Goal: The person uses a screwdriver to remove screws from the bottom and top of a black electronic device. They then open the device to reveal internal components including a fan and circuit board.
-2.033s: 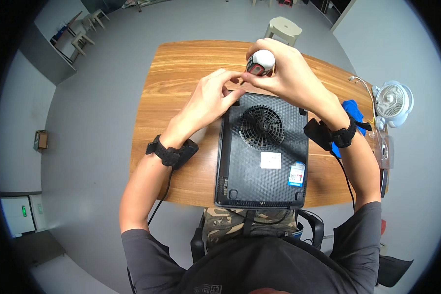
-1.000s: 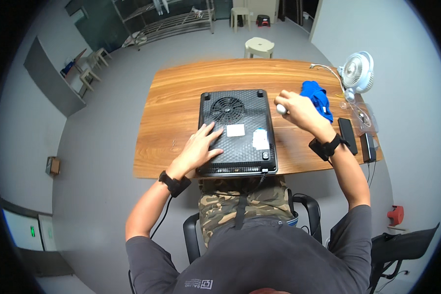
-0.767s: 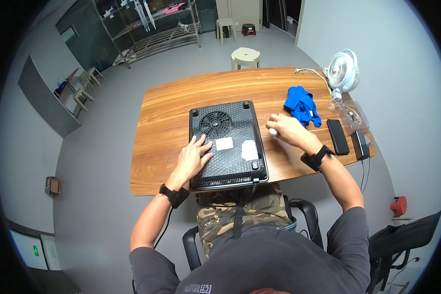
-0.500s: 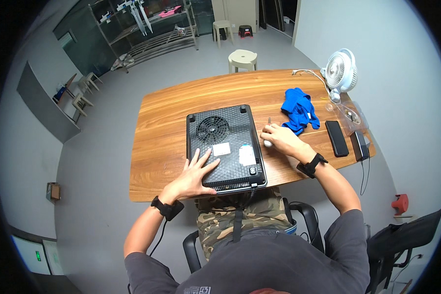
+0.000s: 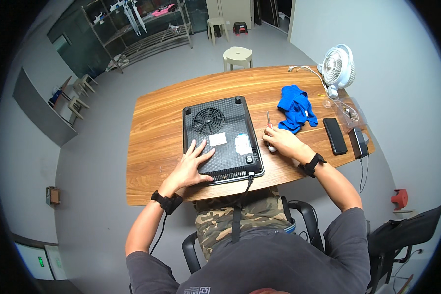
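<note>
A black induction cooker (image 5: 235,125) lies upside down on the wooden table, its round fan grille and small feet facing up. My left hand (image 5: 187,166) is open, fingers spread flat on the cooker's near left part, thumb along the vented near edge. Beside the cooker's right edge, my right hand (image 5: 284,142) is closed around the handle of a screwdriver (image 5: 268,118). Its metal shaft points away from me, and a pale handle end shows below the fingers. A black cord (image 5: 250,183) leaves the cooker's near right corner.
Right of my right hand lie a crumpled blue cloth (image 5: 297,110), a black phone-like slab (image 5: 334,136), a black box with a cable (image 5: 358,143) and a clear plastic tray (image 5: 349,113). A white fan (image 5: 337,67) stands at the far right corner. Beyond the table is a stool (image 5: 238,56).
The cooker has slid a little away from me, its near edge now farther in from the table's edge, with my left hand still on it. More of the screwdriver shows in my right hand.
</note>
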### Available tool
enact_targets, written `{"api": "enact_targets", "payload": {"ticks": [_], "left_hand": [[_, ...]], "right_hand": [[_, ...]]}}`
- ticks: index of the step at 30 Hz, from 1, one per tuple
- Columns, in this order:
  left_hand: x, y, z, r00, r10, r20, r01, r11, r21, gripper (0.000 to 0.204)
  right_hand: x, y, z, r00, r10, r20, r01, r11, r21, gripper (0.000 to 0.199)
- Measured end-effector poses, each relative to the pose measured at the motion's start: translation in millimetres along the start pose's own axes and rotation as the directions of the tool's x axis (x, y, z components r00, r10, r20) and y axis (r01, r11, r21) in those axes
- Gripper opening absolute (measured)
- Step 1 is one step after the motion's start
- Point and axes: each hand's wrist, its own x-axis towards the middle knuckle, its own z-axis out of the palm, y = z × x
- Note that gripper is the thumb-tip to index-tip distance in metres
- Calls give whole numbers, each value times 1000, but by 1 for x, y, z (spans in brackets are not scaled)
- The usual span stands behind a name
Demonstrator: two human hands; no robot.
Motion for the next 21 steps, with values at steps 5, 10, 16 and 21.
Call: {"api": "enact_targets", "payload": {"ticks": [5,10,16,21], "left_hand": [[-4,-8,8,997,14,-74,-17,999,-41,95],[-30,-24,-4,993,86,-86,-103,969,-224,92],[-67,-45,-16,997,-29,-74,15,982,-188,96],[-68,-42,-8,995,-47,-87,34,988,-150,93]], "right_hand": [[-1,-4,-3,998,8,67,-5,999,-48,26],[-2,-4,-10,991,18,133,-18,1000,4,40],[13,-4,-35,971,135,195,-142,990,22,62],[69,-42,-45,999,-16,47,5,974,228,40]]}}
